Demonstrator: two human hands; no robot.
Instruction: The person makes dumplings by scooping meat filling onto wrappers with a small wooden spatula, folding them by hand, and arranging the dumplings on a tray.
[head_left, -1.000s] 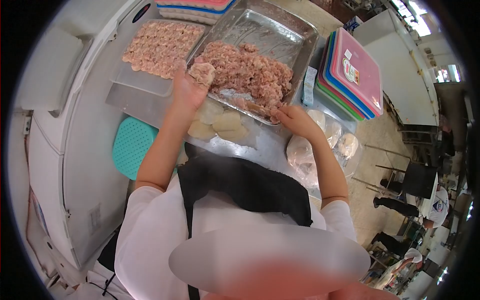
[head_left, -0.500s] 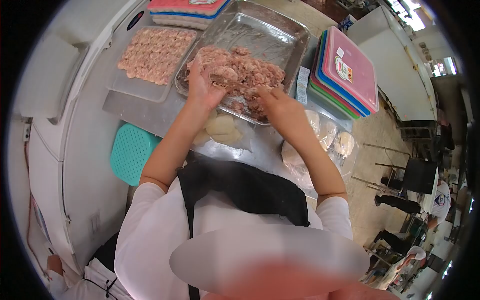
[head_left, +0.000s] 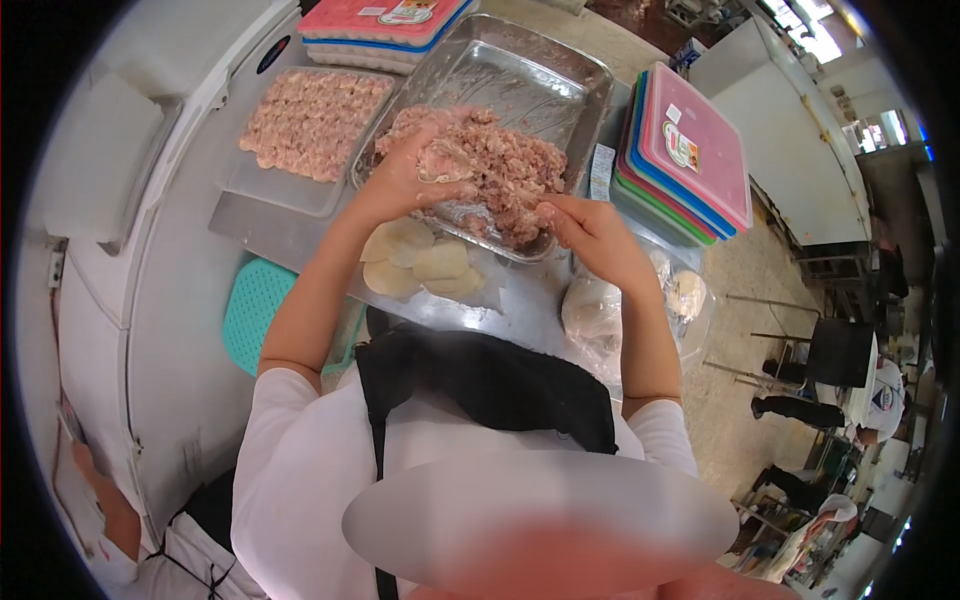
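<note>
Ground meat [head_left: 510,170] lies heaped in the near part of a deep metal tray [head_left: 590,100]. My left hand [head_left: 405,175], over the tray's left side, is curled round a meat-topped wrapper [head_left: 443,162]. At the tray's near right corner is my right hand [head_left: 585,232], its fingers closed beside the meat; what they hold, if anything, is too hidden to tell. Pale round dough wrappers [head_left: 420,262] lie on the metal table just below the tray. Rows of filled pieces [head_left: 315,120] sit in a clear plastic tray [head_left: 290,190] at the left.
Lidded containers [head_left: 375,25] stand behind the filled pieces. Coloured lids [head_left: 695,150] are stacked at the right, near bagged dough balls [head_left: 600,310]. A turquoise perforated stool [head_left: 258,315] is at the lower left. Another person's arm [head_left: 115,505] shows bottom left; more people are far right.
My left hand has moved right, over the meat, from the tray's left edge. My right hand went into the meat and came back to the near right corner. A person's arm appeared at lower left.
</note>
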